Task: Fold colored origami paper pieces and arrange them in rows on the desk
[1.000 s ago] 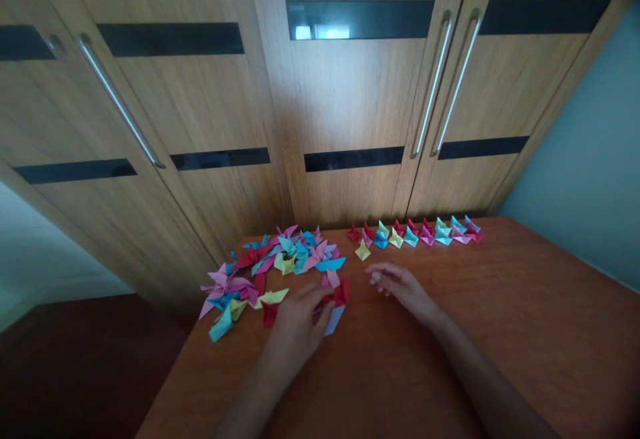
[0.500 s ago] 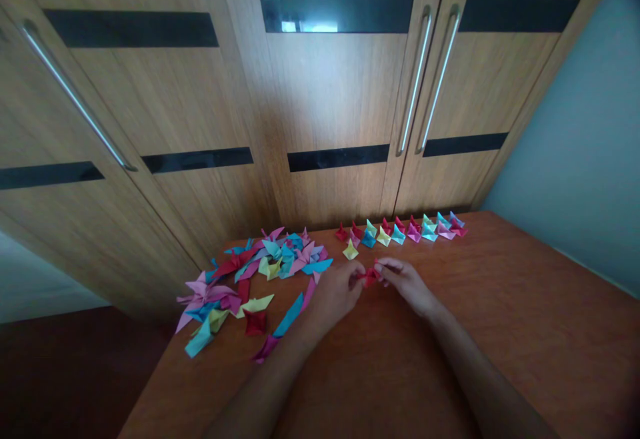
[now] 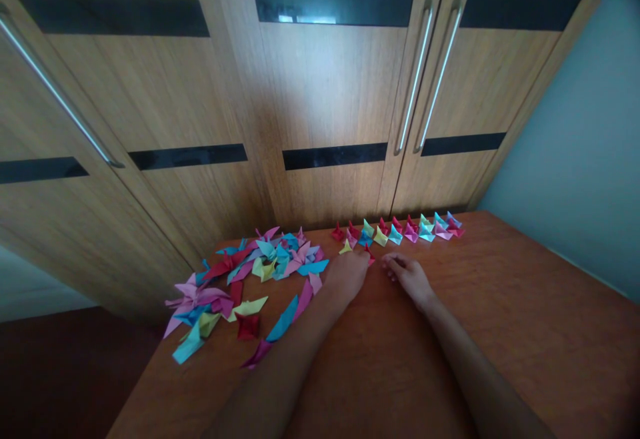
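A small red folded-paper piece (image 3: 369, 254) shows at the fingertips of my left hand (image 3: 347, 275), which is closed on it just in front of the row of folded pieces. Part of the piece is hidden by the fingers. To its right, my right hand (image 3: 409, 281) hovers low with curled fingers and nothing visible in them. A yellow folded piece (image 3: 345, 247) stands just beyond my left hand. Behind it run two rows of small pointed paper pieces in several colours, among them a blue one (image 3: 366, 239) and a pink one (image 3: 411, 233).
On the left of the brown table (image 3: 390, 372) lies a heap of folded paper, with a pink flower-like piece (image 3: 193, 297) and a dark red square piece (image 3: 247, 325). Blue and magenta strips lie beside my left forearm. A wooden wardrobe (image 3: 330, 112) stands behind the table.
My right hand has let go of the red paper piece and drawn slightly right. My left hand has carried it a little forward, towards the yellow piece. The view has shifted slightly.
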A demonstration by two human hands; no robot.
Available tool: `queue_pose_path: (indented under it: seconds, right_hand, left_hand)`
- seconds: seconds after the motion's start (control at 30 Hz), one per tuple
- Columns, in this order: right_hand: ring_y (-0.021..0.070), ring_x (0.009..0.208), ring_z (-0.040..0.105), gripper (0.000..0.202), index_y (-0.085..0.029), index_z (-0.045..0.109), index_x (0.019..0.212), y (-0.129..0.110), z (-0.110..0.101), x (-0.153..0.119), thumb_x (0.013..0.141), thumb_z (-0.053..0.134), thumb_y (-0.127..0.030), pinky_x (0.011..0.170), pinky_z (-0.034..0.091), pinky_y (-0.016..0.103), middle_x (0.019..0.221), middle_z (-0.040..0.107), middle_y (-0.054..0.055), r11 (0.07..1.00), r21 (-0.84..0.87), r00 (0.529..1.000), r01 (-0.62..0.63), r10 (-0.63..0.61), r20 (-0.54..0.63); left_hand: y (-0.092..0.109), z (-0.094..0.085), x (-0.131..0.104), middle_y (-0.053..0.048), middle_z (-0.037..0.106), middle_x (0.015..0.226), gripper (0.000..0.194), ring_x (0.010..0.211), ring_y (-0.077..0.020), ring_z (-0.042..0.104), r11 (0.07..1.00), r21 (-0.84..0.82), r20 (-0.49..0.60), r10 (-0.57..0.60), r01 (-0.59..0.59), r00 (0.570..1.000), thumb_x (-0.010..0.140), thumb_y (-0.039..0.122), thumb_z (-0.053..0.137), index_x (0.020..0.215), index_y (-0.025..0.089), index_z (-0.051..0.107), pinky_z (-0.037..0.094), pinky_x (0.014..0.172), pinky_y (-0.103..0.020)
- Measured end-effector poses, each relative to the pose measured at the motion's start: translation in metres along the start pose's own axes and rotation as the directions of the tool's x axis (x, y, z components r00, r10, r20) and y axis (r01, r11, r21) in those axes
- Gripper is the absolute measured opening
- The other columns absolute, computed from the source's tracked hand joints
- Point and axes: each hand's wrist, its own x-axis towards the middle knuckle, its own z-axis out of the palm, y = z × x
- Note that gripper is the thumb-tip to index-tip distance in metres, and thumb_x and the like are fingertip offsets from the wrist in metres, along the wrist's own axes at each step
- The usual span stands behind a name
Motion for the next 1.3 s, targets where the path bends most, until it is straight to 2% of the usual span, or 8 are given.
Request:
queue_pose_path:
  seconds: [0.13, 0.4, 0.6, 0.73, 0.93, 1.13, 1.2, 1.3]
  right_hand:
    - [0.0113, 0.057, 0.05, 0.03, -0.017, 0.063, 0.083, 0.002, 0.002, 0.0, 0.077, 0.055, -0.045, 0.051, 0.04, 0.023, 0.072, 0.061, 0.002, 0.997, -0.069, 1.0, 0.028, -0.027, 0.016]
    - [0.0124, 0.059, 0.052, 0.025, -0.019, 0.063, 0.08, 0.002, 0.003, -0.001, 0.078, 0.052, -0.041, 0.052, 0.041, 0.023, 0.072, 0.063, 0.001, 0.99, -0.137, 0.999, 0.04, -0.036, 0.033]
    - [0.0131, 0.061, 0.054, 0.024, -0.019, 0.064, 0.082, 0.003, 0.003, 0.0, 0.078, 0.05, -0.039, 0.053, 0.041, 0.023, 0.074, 0.064, 0.001, 0.983, -0.176, 0.999, 0.043, -0.037, 0.037]
    - [0.013, 0.059, 0.054, 0.025, -0.019, 0.064, 0.081, 0.004, 0.003, 0.001, 0.077, 0.049, -0.038, 0.053, 0.042, 0.023, 0.074, 0.065, 0.001, 0.978, -0.199, 0.998, 0.064, -0.057, 0.042]
    - [0.0155, 0.066, 0.058, 0.025, -0.019, 0.064, 0.08, 0.0, 0.003, -0.002, 0.079, 0.048, -0.037, 0.061, 0.045, 0.025, 0.075, 0.066, 0.002, 0.95, -0.287, 0.992, 0.123, -0.113, 0.051]
    - [0.0188, 0.077, 0.062, 0.025, -0.021, 0.067, 0.082, -0.014, 0.011, -0.015, 0.082, 0.046, -0.035, 0.072, 0.045, 0.029, 0.084, 0.069, 0.004, 0.856, -0.457, 0.97, 0.242, -0.199, 0.141]
    - [0.0189, 0.075, 0.062, 0.027, -0.021, 0.068, 0.084, -0.019, 0.018, -0.021, 0.083, 0.045, -0.035, 0.07, 0.045, 0.029, 0.083, 0.069, 0.004, 0.822, -0.487, 0.954, 0.294, -0.217, 0.209]
    - [0.0184, 0.075, 0.062, 0.026, -0.022, 0.069, 0.087, -0.024, 0.031, -0.029, 0.084, 0.045, -0.033, 0.07, 0.045, 0.028, 0.085, 0.069, 0.004, 0.793, -0.498, 0.928, 0.35, -0.221, 0.301]
  left_hand:
    - [0.006, 0.007, 0.016, -0.017, 0.066, 0.102, 0.028, 0.097, -0.0271, 0.064, 0.993, 0.12, -0.03, 0.024, -0.021, 0.999, 0.089, 0.007, 0.04, 0.104, 0.012, 0.063, 0.052, 0.08, -0.039]
    - [0.009, 0.013, 0.032, -0.018, 0.068, 0.09, 0.026, 0.087, -0.0275, 0.068, 0.971, 0.237, -0.042, -0.008, 0.018, 0.999, 0.087, 0.004, 0.042, 0.099, 0.008, 0.065, 0.056, 0.071, -0.037]
    - [0.009, 0.015, 0.033, -0.017, 0.069, 0.09, 0.025, 0.086, -0.0269, 0.068, 0.972, 0.236, -0.058, 0.002, 0.012, 0.998, 0.087, 0.004, 0.043, 0.099, 0.009, 0.065, 0.056, 0.071, -0.036]
    - [0.01, 0.011, 0.022, -0.015, 0.068, 0.093, 0.026, 0.088, -0.0265, 0.068, 0.975, 0.224, -0.086, 0.022, -0.002, 0.996, 0.088, 0.006, 0.041, 0.103, 0.011, 0.062, 0.055, 0.071, -0.037]
    - [-0.009, -0.013, -0.024, -0.012, 0.068, 0.095, 0.023, 0.086, -0.0225, 0.067, 0.98, 0.198, -0.111, 0.014, 0.008, 0.994, 0.092, 0.019, 0.041, 0.1, 0.015, 0.062, 0.052, 0.073, -0.032]
    - [-0.06, -0.037, -0.108, -0.008, 0.066, 0.098, 0.023, 0.091, -0.0219, 0.063, 0.976, 0.142, -0.204, -0.131, 0.162, 0.97, 0.091, 0.026, 0.042, 0.098, 0.021, 0.063, 0.049, 0.077, -0.032]
    - [-0.078, -0.039, -0.138, -0.007, 0.063, 0.11, 0.027, 0.099, -0.0222, 0.061, 0.976, 0.12, -0.264, -0.146, 0.182, 0.953, 0.091, 0.028, 0.042, 0.111, 0.024, 0.06, 0.049, 0.078, -0.031]
    - [-0.104, -0.037, -0.18, -0.007, 0.063, 0.108, 0.029, 0.095, -0.0224, 0.062, 0.961, 0.109, -0.37, -0.199, 0.255, 0.907, 0.09, 0.032, 0.043, 0.11, 0.023, 0.061, 0.05, 0.081, -0.033]
